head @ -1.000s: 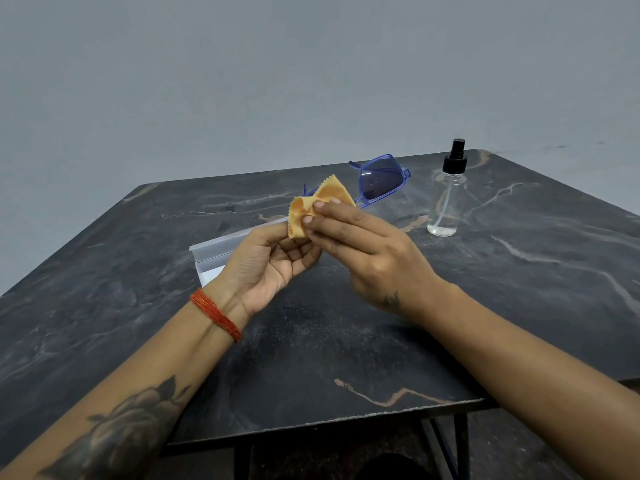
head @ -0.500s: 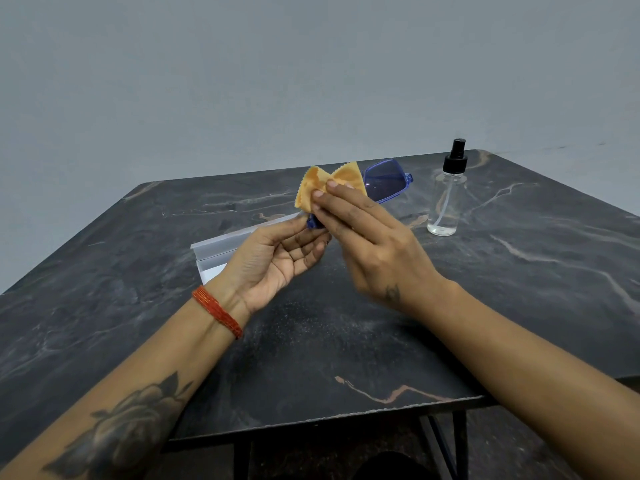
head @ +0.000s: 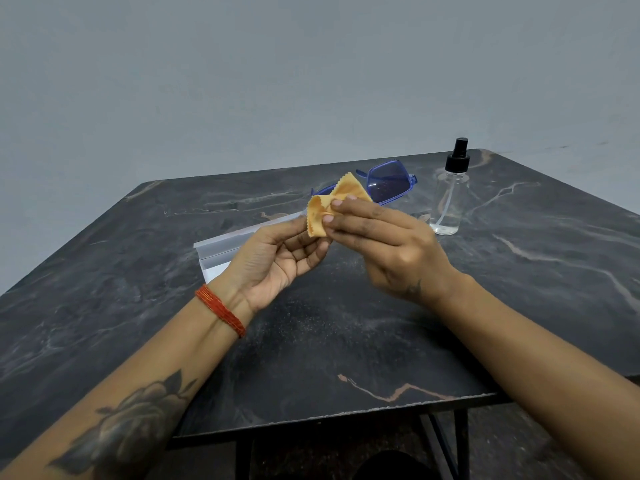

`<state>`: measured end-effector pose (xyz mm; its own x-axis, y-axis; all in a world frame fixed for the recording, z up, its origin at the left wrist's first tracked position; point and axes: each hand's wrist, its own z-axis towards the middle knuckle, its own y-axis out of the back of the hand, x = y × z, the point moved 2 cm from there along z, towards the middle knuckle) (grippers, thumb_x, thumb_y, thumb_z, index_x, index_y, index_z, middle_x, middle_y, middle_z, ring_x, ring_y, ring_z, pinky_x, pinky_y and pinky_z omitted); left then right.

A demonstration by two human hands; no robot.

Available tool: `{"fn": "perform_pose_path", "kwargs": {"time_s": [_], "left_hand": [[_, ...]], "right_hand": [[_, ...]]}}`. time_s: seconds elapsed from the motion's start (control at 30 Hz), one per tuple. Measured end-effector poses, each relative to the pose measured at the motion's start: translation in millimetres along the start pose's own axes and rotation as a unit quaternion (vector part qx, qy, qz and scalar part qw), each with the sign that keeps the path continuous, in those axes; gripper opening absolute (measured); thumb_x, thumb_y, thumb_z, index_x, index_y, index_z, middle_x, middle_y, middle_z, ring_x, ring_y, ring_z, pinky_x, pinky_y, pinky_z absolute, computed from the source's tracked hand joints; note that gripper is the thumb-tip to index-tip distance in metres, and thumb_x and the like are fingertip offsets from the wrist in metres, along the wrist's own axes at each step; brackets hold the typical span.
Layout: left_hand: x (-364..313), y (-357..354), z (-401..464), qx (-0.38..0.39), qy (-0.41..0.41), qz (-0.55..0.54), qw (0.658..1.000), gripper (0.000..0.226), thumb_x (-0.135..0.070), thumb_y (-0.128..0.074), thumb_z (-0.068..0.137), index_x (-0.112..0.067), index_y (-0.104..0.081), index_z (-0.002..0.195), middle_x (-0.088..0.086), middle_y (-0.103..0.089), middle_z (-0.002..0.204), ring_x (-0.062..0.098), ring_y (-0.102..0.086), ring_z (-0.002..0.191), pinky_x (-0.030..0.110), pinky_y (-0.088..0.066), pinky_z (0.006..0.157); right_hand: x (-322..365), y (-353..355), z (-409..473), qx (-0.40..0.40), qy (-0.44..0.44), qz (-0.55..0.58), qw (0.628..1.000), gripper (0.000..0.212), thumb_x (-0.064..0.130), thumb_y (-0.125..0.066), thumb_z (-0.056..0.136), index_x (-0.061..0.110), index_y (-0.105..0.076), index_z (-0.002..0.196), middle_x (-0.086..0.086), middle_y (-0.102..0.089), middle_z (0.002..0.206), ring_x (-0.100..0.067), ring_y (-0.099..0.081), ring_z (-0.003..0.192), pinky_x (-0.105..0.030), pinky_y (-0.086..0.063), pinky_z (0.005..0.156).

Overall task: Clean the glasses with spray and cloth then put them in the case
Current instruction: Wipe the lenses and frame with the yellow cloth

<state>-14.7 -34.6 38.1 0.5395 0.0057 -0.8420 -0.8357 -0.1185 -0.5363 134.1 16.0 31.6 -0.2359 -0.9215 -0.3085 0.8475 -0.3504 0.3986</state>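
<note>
Blue-framed glasses [head: 389,183] with tinted lenses are held up over the table's middle. My left hand [head: 277,258] grips them from below, fingers curled at the near lens. My right hand [head: 384,244] pinches an orange cloth [head: 329,209] with a zigzag edge around that near lens, which the cloth hides. The far lens sticks out to the right, uncovered. A clear spray bottle [head: 450,202] with a black pump top stands upright to the right of the glasses. A white case [head: 221,251] lies behind my left hand, partly hidden by it.
The dark marble-patterned table [head: 138,306] has its front edge near me and corners to the left and right. A plain grey wall rises behind it. Black table legs show below the front edge.
The cloth has shifted along the near lens under my right fingers, and the glasses have tilted slightly. Both hands stay at about the same place.
</note>
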Motion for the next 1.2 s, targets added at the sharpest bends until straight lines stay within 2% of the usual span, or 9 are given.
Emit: {"fn": "perform_pose_path", "kwargs": {"time_s": [0.1,0.27,0.4,0.47,0.53,0.7,0.87,1.07,1.2], "left_hand": [[-1.5,0.6,-0.2,0.002,0.002,0.000,1.000,0.016,-0.009,-0.051,0.083,-0.001,-0.065,0.082,0.011,-0.070,0.068,0.014,-0.068,0.060,0.021,-0.057,0.058],[-2.2,-1.3,-1.5,0.008,-0.002,0.010,1.000,0.019,-0.011,-0.054,0.074,0.000,-0.062,0.087,0.011,-0.071,0.070,0.012,-0.068,0.060,0.019,-0.056,0.058],[-0.6,-0.3,-1.0,0.005,-0.003,0.013,1.000,0.012,-0.008,-0.052,0.080,-0.004,-0.063,0.078,0.007,-0.069,0.065,0.012,-0.067,0.060,0.020,-0.056,0.059],[0.1,0.8,-0.7,0.004,-0.006,0.011,1.000,0.023,-0.005,-0.049,0.083,-0.006,-0.067,0.068,0.005,-0.068,0.062,0.011,-0.067,0.059,0.020,-0.056,0.059],[0.2,1.1,-1.5,0.006,-0.004,0.001,1.000,0.019,-0.005,-0.051,0.073,-0.007,-0.069,0.065,0.005,-0.067,0.062,0.011,-0.066,0.058,0.021,-0.056,0.058],[1.2,0.3,-1.0,0.004,0.002,0.009,1.000,0.022,-0.007,-0.053,0.065,0.000,-0.062,0.084,0.006,-0.067,0.064,0.010,-0.065,0.057,0.020,-0.055,0.055],[0.5,1.3,0.0,0.009,0.011,0.017,1.000,0.019,-0.011,-0.055,0.070,-0.001,-0.071,0.073,0.010,-0.070,0.067,0.013,-0.067,0.058,0.020,-0.056,0.057],[-0.2,0.8,-1.1,0.007,0.003,0.030,1.000,0.015,-0.009,-0.052,0.079,-0.001,-0.064,0.081,0.010,-0.071,0.068,0.013,-0.068,0.060,0.020,-0.056,0.056],[1.0,0.8,-1.3,0.009,0.003,0.029,1.000,0.018,-0.007,-0.053,0.075,-0.006,-0.069,0.067,0.007,-0.069,0.064,0.013,-0.068,0.061,0.020,-0.056,0.057]], "right_hand": [[-6.8,3.5,-1.7,-0.021,-0.017,-0.021,0.999,0.031,-0.016,-0.045,0.084,-0.006,-0.071,0.096,-0.016,-0.068,0.105,-0.032,-0.062,0.107,-0.042,-0.049,0.093],[-1.0,-2.3,3.2,0.005,-0.050,-0.053,0.997,0.034,-0.019,-0.047,0.081,-0.011,-0.064,0.109,-0.022,-0.061,0.118,-0.035,-0.054,0.118,-0.043,-0.043,0.101],[7.7,-9.1,6.8,0.037,-0.045,-0.039,0.998,0.035,-0.016,-0.044,0.084,-0.013,-0.059,0.115,-0.024,-0.056,0.124,-0.037,-0.048,0.123,-0.046,-0.038,0.106],[10.1,-11.2,6.6,0.047,-0.030,-0.026,0.998,0.035,-0.016,-0.044,0.084,-0.013,-0.059,0.115,-0.023,-0.057,0.124,-0.037,-0.048,0.123,-0.046,-0.036,0.107],[10.3,-11.3,5.2,0.048,-0.013,-0.016,0.999,0.034,-0.016,-0.044,0.084,-0.012,-0.061,0.113,-0.022,-0.059,0.121,-0.036,-0.050,0.121,-0.045,-0.037,0.107],[6.1,-5.8,1.9,0.005,0.019,0.004,1.000,0.029,-0.012,-0.043,0.086,-0.009,-0.070,0.095,-0.018,-0.068,0.106,-0.034,-0.061,0.108,-0.044,-0.047,0.096],[-4.0,3.3,1.4,-0.040,-0.008,-0.005,0.999,0.034,-0.010,-0.039,0.087,-0.007,-0.073,0.087,-0.016,-0.071,0.097,-0.032,-0.065,0.100,-0.042,-0.052,0.089],[2.7,-3.0,5.3,-0.001,-0.034,-0.027,0.999,0.031,-0.014,-0.042,0.086,-0.012,-0.065,0.107,-0.022,-0.062,0.115,-0.037,-0.054,0.116,-0.045,-0.043,0.101],[7.9,-8.0,6.1,0.030,-0.024,-0.020,0.999,0.031,-0.015,-0.048,0.083,-0.013,-0.062,0.110,-0.022,-0.060,0.119,-0.037,-0.051,0.120,-0.044,-0.037,0.107]]}}
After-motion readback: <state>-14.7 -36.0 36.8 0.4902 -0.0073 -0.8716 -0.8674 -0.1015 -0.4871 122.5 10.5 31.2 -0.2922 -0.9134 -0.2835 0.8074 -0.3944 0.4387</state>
